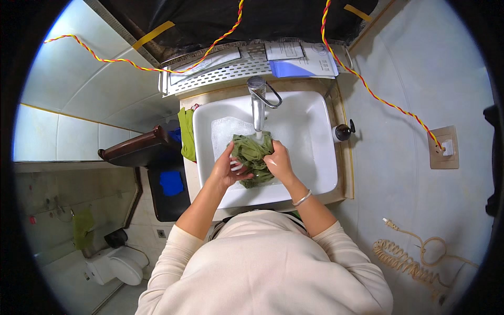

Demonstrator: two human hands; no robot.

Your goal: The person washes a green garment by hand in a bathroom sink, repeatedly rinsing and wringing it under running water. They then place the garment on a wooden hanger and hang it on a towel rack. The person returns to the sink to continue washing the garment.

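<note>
A wet, bunched green cloth (pixel 254 151) is held over the white washbasin (pixel 327 173), under the chrome tap (pixel 258 106). Water runs from the spout onto it. My left hand (pixel 230 167) grips the cloth's left side, fingers spread beneath it and thumb near the top. On the right side, my right hand (pixel 280 160) pinches the fabric in a fist. Soapy water (pixel 226 128) with foam lies in the left part of the basin. Part of the cloth's lower end hangs towards the water; whether it touches is hard to tell.
Lime-green cloth (pixel 187 134) lies on the counter left of the basin. A dark pump bottle (pixel 342 132) stands at the right. Behind the tap is a perforated metal shelf (pixel 220 71) with papers. A dark chair (pixel 167 204) bears a blue cloth (pixel 171 183). A twisted cable (pixel 378 101) runs to a wall socket (pixel 444 147).
</note>
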